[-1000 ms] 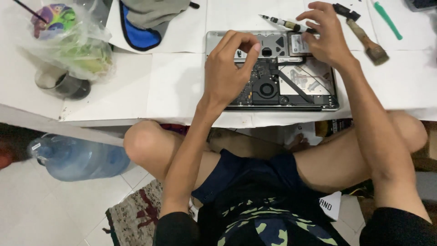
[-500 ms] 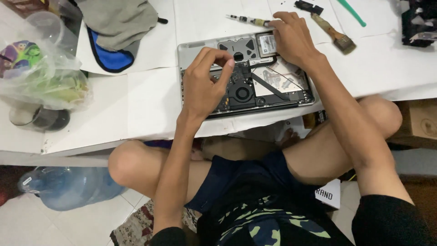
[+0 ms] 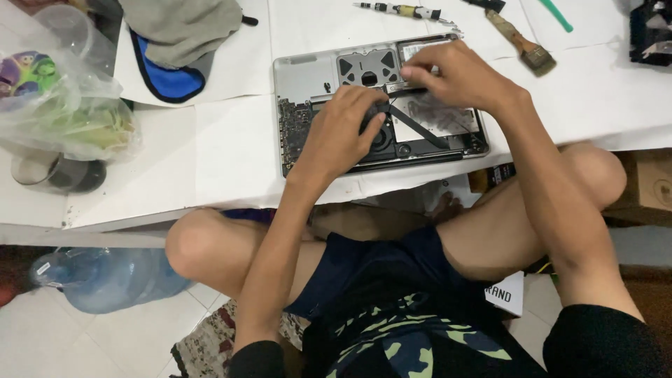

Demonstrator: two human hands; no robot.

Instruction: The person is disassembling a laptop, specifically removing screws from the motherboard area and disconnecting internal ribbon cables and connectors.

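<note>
Silver opened laptop (image 3: 308, 73) lies under both hands (image 3: 339, 136).

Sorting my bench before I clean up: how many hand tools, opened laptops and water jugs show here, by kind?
Hand tools: 3, the screwdriver, the brush, the green stick
Opened laptops: 1, the laptop
Water jugs: 1, the jug
Total: 5

A low white table (image 3: 210, 161) carries an opened laptop (image 3: 308, 77) centre, screwdriver (image 3: 399, 10) and brush (image 3: 521, 43) far right, grey-blue cloth (image 3: 175, 42) and plastic bag (image 3: 63, 112) left.
</note>
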